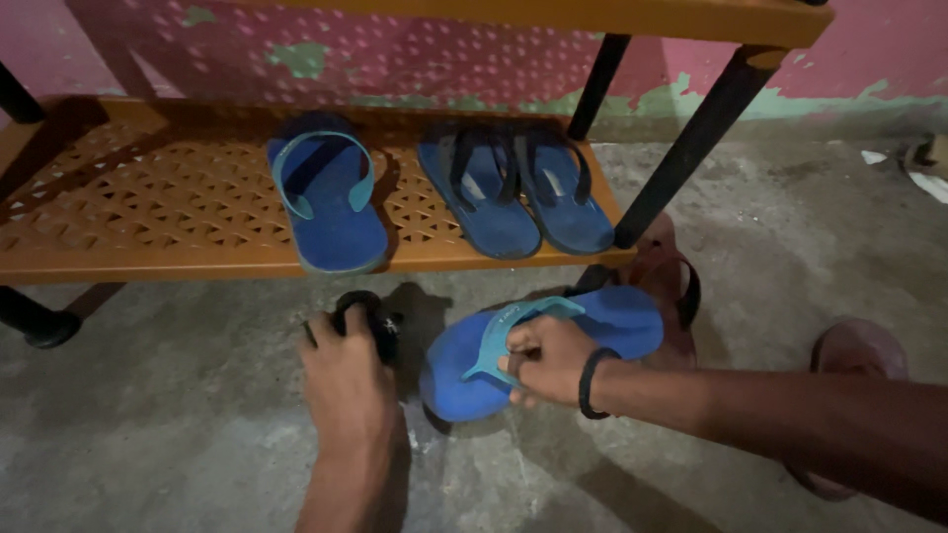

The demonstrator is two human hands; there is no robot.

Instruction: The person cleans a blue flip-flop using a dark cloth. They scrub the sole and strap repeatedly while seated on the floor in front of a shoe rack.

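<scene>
My right hand (pixel 546 357) grips the teal strap of a blue flip-flop (pixel 612 324) lying on the concrete floor in front of the rack. My left hand (pixel 346 380) rests on a small black object (pixel 367 314) on the floor; what it is cannot be made out. On the orange lattice shelf (pixel 148 212) above lies the matching blue flip-flop with a teal strap (pixel 331 202). To its right sits a pair of blue flip-flops with dark straps (pixel 523 192).
Black rack legs (pixel 681 148) stand right of the shelf, with a brown sandal (pixel 671 281) behind the held flip-flop and another brown sandal (pixel 854 350) at the far right. A pink, peeling wall (pixel 395 59) backs the rack. Debris lies at the right edge.
</scene>
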